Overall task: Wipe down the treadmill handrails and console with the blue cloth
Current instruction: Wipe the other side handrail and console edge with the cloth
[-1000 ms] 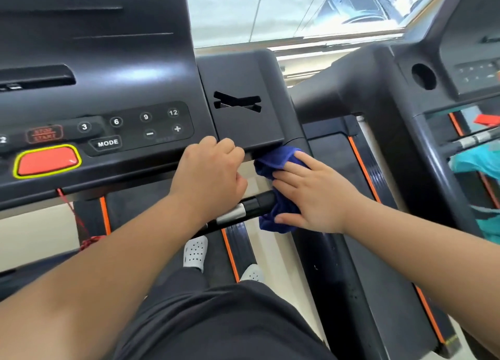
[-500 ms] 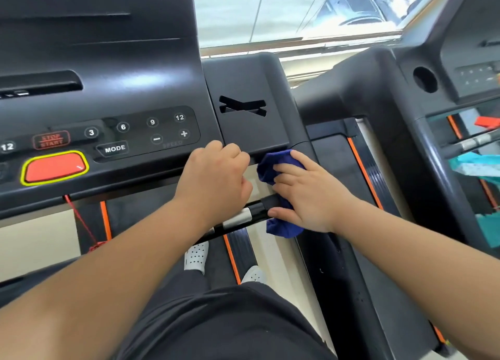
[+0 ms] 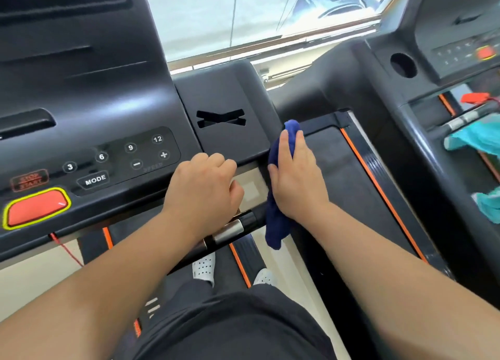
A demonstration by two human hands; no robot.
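The black treadmill console (image 3: 89, 94) fills the upper left, with numbered buttons, a MODE key and a red stop button (image 3: 36, 206). My right hand (image 3: 296, 181) presses the dark blue cloth (image 3: 276, 219) flat against the right side of the console's black end block (image 3: 224, 121); the cloth's tail hangs below my palm. My left hand (image 3: 203, 189) is curled in a fist on the front handlebar (image 3: 235, 228), a black bar with a silver grip section, just under the console's lower edge.
A second black treadmill (image 3: 405, 67) stands close on the right with a cup hole, its own console and a teal cloth (image 3: 479, 140) over its bar. A red safety cord (image 3: 65, 247) hangs at left. My dark shorts and white shoes (image 3: 204, 267) are on the belt below.
My right hand has turned upright and slid the blue cloth up from the handlebar end along the console's right side. My left hand stays on the handlebar. The view has shifted slightly.
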